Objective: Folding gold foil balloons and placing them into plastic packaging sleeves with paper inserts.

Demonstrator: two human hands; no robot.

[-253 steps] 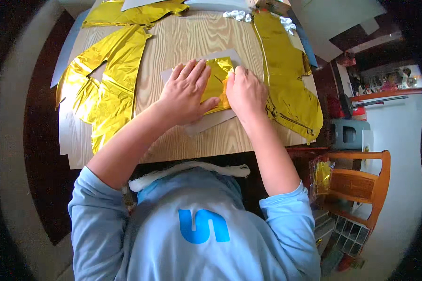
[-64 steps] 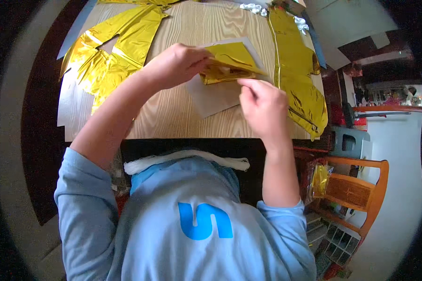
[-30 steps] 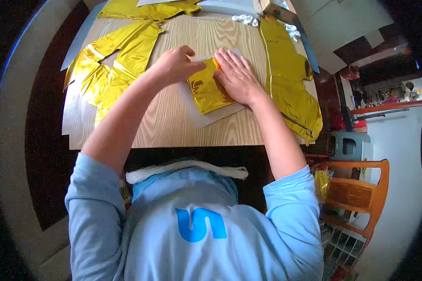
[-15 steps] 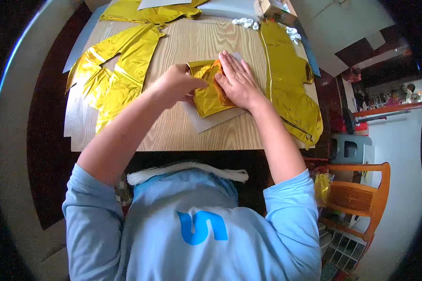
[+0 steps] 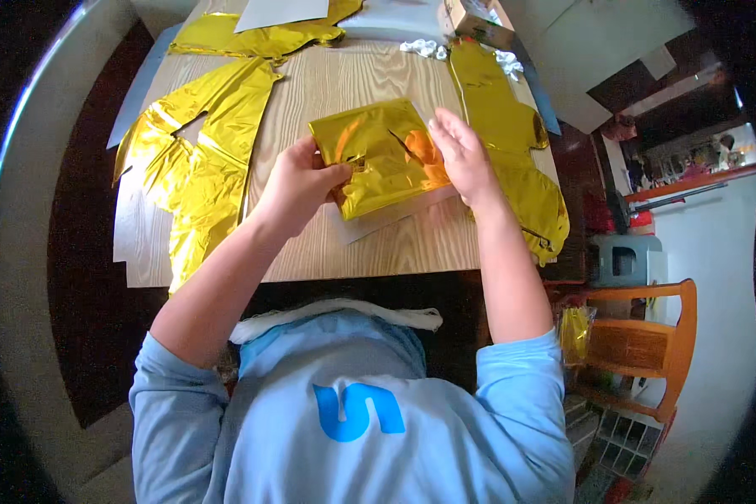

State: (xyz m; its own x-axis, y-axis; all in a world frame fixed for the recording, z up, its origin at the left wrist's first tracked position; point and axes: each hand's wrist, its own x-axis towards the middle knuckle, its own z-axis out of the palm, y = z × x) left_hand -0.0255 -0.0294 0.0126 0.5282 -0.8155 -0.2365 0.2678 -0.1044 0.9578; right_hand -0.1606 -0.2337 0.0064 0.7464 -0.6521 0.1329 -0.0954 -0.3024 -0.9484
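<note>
A gold foil balloon [image 5: 378, 160], folded into a flat squarish packet, is tilted up over the table in front of me. My left hand [image 5: 301, 181] pinches its left edge, thumb on top and fingers behind. At its right edge stands my right hand [image 5: 464, 160], fingers stretched out and together, palm turned toward the foil; whether it touches is hard to tell. Orange reflections of that hand show on the foil. Underneath, partly covered, a grey card [image 5: 357, 228] lies on the wood-grain table [image 5: 298, 262].
Flat gold foil balloons lie at the left [image 5: 214, 151], the right [image 5: 500, 126] and the far left [image 5: 227, 38], the last under a white sheet [image 5: 281, 12]. White crumpled bits [image 5: 424, 49] lie near an open box [image 5: 479, 21]. A wooden chair [image 5: 638, 344] stands at right.
My right hand has lifted from flat on the foil to upright at its right edge. The packet has risen and tilted, with my left hand now gripping its left edge.
</note>
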